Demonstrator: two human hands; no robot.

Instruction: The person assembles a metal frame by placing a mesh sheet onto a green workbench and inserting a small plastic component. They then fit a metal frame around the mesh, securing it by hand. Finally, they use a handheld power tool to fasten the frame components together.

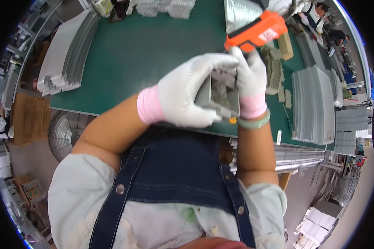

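Note:
My left hand point(190, 90), in a white knitted glove with a pink cuff, is closed around a small grey open-topped box point(203, 96). Thumb and fingers grip its left side. Inside sit greyish pieces and something see-through that I cannot make out. My right hand point(252, 76), gloved alike, is just beyond the box's right side. Its fingers are wrapped at the underside of an orange and black pistol-shaped power tool point(259, 31), whose body slants up to the right; the hand hides its grip. Where the tool's tip points is partly covered by the fingertips.
A green-topped table point(120, 54) stretches out ahead. Tall stacks of grey sheets stand at its left point(68, 54) and right point(313, 106). Grey-beige moulded trays point(272, 70) and a tan block point(285, 45) lie right of the tool. A floor fan point(66, 133) stands at lower left. Other people work at far right.

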